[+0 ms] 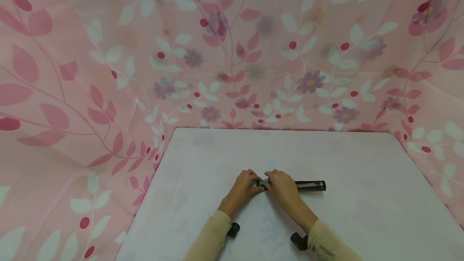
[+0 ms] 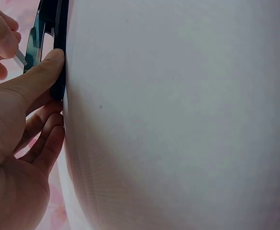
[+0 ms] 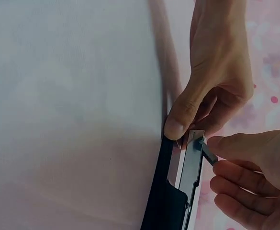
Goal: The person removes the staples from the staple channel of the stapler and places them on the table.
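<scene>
A black stapler lies lengthwise across the white tabletop, its long metal channel showing in the right wrist view. My left hand grips the stapler's left end, the thumb pressed on the black base and the other fingers round the far side. Over the same end, my right hand pinches a short grey metal strip between thumb and forefinger. One end of that strip meets the edge of the channel. The right hand's other fingers are loosely bent beside the stapler.
The white tabletop spreads around both hands. Pink floral cloth hangs behind it and along both sides. Black wrist camera mounts sit by the sleeves, low over the table.
</scene>
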`<state>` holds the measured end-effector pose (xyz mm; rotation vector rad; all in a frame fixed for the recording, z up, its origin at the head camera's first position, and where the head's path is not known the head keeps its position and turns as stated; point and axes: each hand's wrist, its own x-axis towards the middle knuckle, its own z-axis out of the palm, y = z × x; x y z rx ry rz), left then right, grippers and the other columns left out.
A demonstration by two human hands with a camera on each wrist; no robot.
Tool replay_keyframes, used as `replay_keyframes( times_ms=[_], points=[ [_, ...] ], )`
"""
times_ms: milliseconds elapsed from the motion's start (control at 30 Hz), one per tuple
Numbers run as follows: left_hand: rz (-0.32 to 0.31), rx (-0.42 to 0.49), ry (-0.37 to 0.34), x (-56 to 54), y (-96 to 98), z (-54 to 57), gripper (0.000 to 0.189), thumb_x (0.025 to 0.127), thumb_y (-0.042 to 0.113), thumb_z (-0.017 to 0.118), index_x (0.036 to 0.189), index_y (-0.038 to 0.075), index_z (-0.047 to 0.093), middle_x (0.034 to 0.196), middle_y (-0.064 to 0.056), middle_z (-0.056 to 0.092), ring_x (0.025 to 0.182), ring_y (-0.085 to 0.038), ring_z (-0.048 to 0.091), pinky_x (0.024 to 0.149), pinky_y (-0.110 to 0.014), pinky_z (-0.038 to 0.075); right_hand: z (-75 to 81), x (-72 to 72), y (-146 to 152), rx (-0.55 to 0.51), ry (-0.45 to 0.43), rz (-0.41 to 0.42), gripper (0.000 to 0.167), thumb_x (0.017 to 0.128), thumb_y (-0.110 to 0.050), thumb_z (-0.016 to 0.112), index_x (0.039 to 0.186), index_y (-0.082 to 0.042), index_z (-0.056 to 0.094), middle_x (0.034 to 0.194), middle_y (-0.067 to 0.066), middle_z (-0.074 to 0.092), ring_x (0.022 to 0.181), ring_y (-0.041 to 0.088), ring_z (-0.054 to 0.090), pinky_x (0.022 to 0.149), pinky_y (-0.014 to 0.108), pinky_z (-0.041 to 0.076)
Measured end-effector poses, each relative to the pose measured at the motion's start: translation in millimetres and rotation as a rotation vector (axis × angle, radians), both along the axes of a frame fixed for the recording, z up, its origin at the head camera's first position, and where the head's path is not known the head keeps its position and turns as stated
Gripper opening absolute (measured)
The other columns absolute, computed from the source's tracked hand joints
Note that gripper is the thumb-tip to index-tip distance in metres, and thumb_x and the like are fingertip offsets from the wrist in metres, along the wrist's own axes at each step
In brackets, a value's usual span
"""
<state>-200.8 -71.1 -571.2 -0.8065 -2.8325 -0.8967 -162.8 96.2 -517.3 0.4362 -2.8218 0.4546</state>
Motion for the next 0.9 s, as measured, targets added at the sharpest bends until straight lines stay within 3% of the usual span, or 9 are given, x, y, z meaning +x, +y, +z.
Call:
replay_keyframes(
  times_ms=[167, 333, 533, 900],
  points=[
    [-0.009, -0.020, 0.009, 0.5, 1.5, -0.8, 0.032, 0.078, 0.029, 0.082, 0.103, 0.011, 0.077, 0.098, -0.002, 0.066, 0.087, -0.015, 0.055, 0.074, -0.023, 0.043, 1.1, -5.5, -0.3, 0.103, 0.015, 0.027, 0.018, 0.077, -0.010, 0.081, 0.094, -0.010, 0.076, 0.082, 0.004, 0.066, 0.070, 0.021, 0.063, 0.059, 0.034, 0.053],
    [-0.003, -0.040, 0.011, 0.6, 1.9, 0.8, 0.032, 0.078, 0.030, 0.082, 0.104, 0.011, 0.077, 0.099, -0.002, 0.066, 0.088, -0.015, 0.055, 0.075, -0.024, 0.044, 6.1, -11.3, 0.9, 0.153, -0.024, 0.076, 0.012, 0.079, -0.011, 0.080, 0.091, -0.010, 0.077, 0.085, 0.004, 0.065, 0.076, 0.021, 0.062, 0.063, 0.032, 0.053],
    [0.005, -0.040, -0.012, -0.3, 0.8, -0.6, 0.032, 0.078, 0.031, 0.082, 0.104, 0.012, 0.077, 0.099, 0.000, 0.065, 0.088, -0.014, 0.054, 0.076, -0.023, 0.043, 6.1, -15.1, 2.4, 0.208, 0.000, 0.155, 0.014, 0.079, -0.011, 0.080, 0.092, -0.007, 0.077, 0.090, 0.007, 0.067, 0.080, 0.022, 0.063, 0.067, 0.031, 0.055],
    [0.009, -0.050, -0.027, -0.9, 0.4, -1.0, 0.032, 0.079, 0.031, 0.081, 0.105, 0.012, 0.077, 0.100, 0.000, 0.066, 0.090, -0.013, 0.054, 0.076, -0.021, 0.043, 7.6, -17.4, 0.0, 0.275, -0.023, 0.201, 0.005, 0.082, -0.013, 0.078, 0.080, -0.008, 0.074, 0.080, 0.005, 0.063, 0.073, 0.021, 0.059, 0.062, 0.029, 0.052]
  ],
)
